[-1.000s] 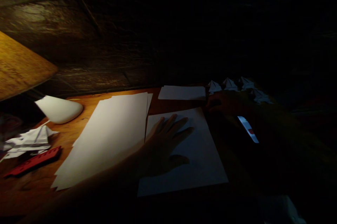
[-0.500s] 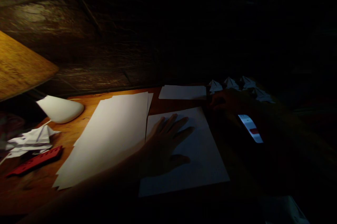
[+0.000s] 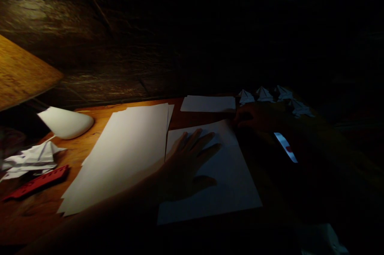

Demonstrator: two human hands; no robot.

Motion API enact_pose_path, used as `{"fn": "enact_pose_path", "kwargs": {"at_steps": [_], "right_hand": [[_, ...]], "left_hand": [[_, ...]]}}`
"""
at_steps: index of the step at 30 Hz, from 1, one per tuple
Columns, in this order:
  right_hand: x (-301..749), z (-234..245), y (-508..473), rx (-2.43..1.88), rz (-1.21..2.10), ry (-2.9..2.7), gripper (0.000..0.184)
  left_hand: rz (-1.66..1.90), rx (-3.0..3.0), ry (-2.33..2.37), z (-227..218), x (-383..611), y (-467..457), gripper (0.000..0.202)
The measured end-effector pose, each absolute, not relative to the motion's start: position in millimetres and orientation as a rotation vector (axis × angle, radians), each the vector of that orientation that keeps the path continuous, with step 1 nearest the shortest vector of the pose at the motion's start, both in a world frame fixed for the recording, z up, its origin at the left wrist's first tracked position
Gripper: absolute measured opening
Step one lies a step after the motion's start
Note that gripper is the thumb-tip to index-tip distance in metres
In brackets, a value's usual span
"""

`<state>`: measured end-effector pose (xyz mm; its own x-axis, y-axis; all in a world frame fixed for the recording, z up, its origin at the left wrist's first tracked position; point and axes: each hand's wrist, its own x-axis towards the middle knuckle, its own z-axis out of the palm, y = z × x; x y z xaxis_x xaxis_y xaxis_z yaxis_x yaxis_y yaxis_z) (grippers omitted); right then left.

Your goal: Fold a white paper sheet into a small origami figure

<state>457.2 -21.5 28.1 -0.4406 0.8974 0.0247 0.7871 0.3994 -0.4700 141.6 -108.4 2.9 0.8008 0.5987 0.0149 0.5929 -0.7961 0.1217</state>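
Observation:
My left hand [image 3: 189,163] lies flat on a white paper sheet [image 3: 228,179], palm down with fingers spread, holding nothing. My right hand [image 3: 255,117] is dim and rests at the sheet's far right corner, its fingers touching or nearly touching the paper. Whether it pinches the corner is hidden by shadow. Beyond that hand stand several small folded paper shapes [image 3: 264,94]. A loose white sheet [image 3: 208,104] lies just left of them. A wide stack of white paper [image 3: 126,155] lies to the left of my left hand.
A wooden tabletop [image 3: 90,121] carries everything. A white lamp shade [image 3: 64,123] stands at left, with crumpled white paper [image 3: 30,161] and a red ruler [image 3: 37,183] near it. A lit phone screen [image 3: 285,147] shows beside my right forearm. A dark wall rises behind.
My right hand has shifted left toward the sheet's far corner, and that corner looks slightly moved. My left hand has stayed in place.

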Motion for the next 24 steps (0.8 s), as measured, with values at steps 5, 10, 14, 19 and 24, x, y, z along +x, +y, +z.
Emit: {"fn": "enact_pose_path", "kwargs": {"at_steps": [5, 10, 14, 19, 24], "right_hand": [[461, 32, -25, -1.429, 0.573, -2.332, 0.011], [457, 28, -23, -1.346, 0.631, -2.412, 0.015], [454, 22, -20, -1.330, 0.620, -2.416, 0.022], [449, 23, -22, -1.318, 0.666, -2.429, 0.018], [445, 27, -26, -1.363, 0.591, -2.445, 0.015]], "left_hand": [[0.068, 2.871, 0.950, 4, 141, -109, 0.086], [0.119, 2.882, 0.958, 3, 140, -110, 0.085], [0.117, 2.893, 0.964, 3, 140, -109, 0.086], [0.157, 2.891, 0.952, 1, 140, -109, 0.085], [0.167, 2.889, 0.932, 3, 140, -109, 0.078]]}}
